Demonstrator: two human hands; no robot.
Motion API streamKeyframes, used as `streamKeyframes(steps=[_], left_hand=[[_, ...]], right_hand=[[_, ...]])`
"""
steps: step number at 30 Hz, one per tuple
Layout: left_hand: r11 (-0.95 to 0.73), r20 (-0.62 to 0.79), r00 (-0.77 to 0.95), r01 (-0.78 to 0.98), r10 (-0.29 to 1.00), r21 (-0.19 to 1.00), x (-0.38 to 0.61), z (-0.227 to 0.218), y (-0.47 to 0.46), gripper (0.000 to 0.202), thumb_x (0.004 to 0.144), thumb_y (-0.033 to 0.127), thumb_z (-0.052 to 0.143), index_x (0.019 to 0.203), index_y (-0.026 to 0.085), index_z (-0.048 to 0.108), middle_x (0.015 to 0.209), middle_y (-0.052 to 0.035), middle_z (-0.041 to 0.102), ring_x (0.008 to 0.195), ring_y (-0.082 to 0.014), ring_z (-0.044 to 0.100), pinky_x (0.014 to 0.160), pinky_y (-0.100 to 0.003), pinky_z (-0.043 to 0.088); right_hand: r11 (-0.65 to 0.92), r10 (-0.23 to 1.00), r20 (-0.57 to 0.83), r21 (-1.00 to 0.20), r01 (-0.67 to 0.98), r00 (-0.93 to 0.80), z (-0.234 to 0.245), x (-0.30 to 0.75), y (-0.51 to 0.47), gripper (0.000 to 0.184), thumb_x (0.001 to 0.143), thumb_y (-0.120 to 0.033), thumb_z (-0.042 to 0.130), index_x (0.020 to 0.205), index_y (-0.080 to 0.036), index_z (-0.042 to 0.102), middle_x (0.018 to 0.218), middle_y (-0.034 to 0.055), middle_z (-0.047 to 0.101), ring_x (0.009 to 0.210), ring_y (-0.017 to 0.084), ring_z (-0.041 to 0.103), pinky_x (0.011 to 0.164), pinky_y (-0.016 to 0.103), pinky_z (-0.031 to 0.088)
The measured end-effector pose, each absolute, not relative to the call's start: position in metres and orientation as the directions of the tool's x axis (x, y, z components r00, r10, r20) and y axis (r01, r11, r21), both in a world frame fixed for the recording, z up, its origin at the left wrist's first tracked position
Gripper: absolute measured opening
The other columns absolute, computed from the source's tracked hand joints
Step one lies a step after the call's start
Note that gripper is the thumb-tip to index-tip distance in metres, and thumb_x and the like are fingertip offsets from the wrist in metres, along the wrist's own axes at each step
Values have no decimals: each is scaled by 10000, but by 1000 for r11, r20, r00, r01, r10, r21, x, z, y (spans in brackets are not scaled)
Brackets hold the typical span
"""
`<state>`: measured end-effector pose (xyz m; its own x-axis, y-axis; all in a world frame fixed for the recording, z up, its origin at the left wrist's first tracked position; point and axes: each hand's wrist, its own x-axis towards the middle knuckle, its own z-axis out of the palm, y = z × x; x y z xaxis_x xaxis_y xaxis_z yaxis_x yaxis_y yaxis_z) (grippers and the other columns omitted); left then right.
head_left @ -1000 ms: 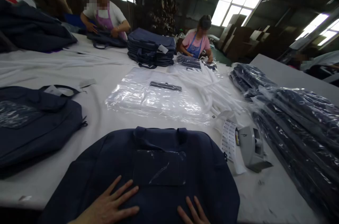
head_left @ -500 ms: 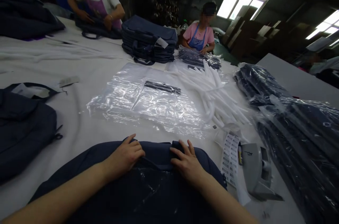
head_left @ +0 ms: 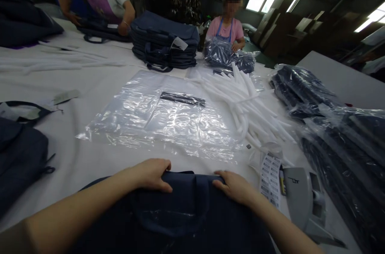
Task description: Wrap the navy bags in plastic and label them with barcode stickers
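While left hand (head_left: 152, 176) and right hand (head_left: 234, 188) grip top edge of navy bag (head_left: 168, 222), hands wider apart than before.

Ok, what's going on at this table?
A person at a white-covered table holds the top edge of a navy fabric bag with the left hand and right hand. Just ahead lie a clear plastic bag and a heap of white tubes. Across the table, a co-worker in a purple apron handles a dark bag, and a co-worker in a pink shirt handles plastic-wrapped bags.
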<state>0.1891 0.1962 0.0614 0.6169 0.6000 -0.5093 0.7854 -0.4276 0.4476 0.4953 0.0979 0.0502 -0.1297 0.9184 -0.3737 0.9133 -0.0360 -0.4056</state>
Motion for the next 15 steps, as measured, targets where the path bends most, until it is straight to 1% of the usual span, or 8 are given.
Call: streamKeyframes(steps=[1,3,6,9,10,12,13,15], left_hand=[[-440,-586,617,787,525,434,197,57,201,582,586,473,802,1061,178,641,1026,-119,672,927,-338,630,793,-426,515],[-466,-644,624,774,443,429,203,53,202,527,559,442,813,1004,202,665,956,-103,688,874,-340,645,740,-409,516],[-511,-570,690,719,446,470,198,63,191,316,622,373,767,893,246,666,879,-41,686,836,-303,649,703,-362,496],[-531,-548,721,689,425,494,189,83,177,229,679,271,713,899,256,648,886,-21,676,848,-273,647,713,-326,477],[-534,-560,718,689,413,490,187,89,173,229,700,250,695,924,259,644,892,-23,676,848,-267,648,711,-317,472],[-556,-581,706,695,405,456,184,99,163,215,739,224,667,948,267,635,885,-23,677,823,-261,651,681,-309,458],[-585,-570,710,687,413,432,182,102,157,197,744,217,666,931,268,633,864,-20,678,797,-261,650,658,-310,445],[-652,-511,748,643,423,402,177,103,144,185,716,197,697,873,263,625,805,-4,676,727,-256,640,615,-314,413]], right_hand=[[-33,864,-472,-400,916,-175,53,497,104,412,890,-467,494,1127,-167,648,1060,130,673,987,283,628,877,412,484],[-14,805,-531,-462,887,-263,61,501,107,350,875,-464,520,1016,-185,678,962,87,688,894,243,638,808,348,479],[5,791,-475,-627,779,-386,77,511,99,338,840,-502,572,956,-200,672,927,41,658,840,187,612,757,277,452],[-68,677,-509,-762,644,-531,90,527,95,475,805,-623,559,895,-174,686,909,41,635,766,158,589,683,247,448],[-113,617,-532,-790,603,-581,92,532,97,520,803,-652,540,906,-166,695,901,45,642,763,159,590,674,245,454],[-187,524,-549,-820,541,-651,92,542,106,576,857,-653,446,983,-156,707,908,63,669,817,179,612,728,264,483],[-193,533,-536,-830,523,-654,90,545,113,573,899,-617,388,1039,-159,701,926,71,680,858,188,622,775,285,494],[-84,651,-453,-840,536,-609,82,543,129,486,950,-495,348,1200,-192,634,1081,85,670,997,204,614,895,347,486]])
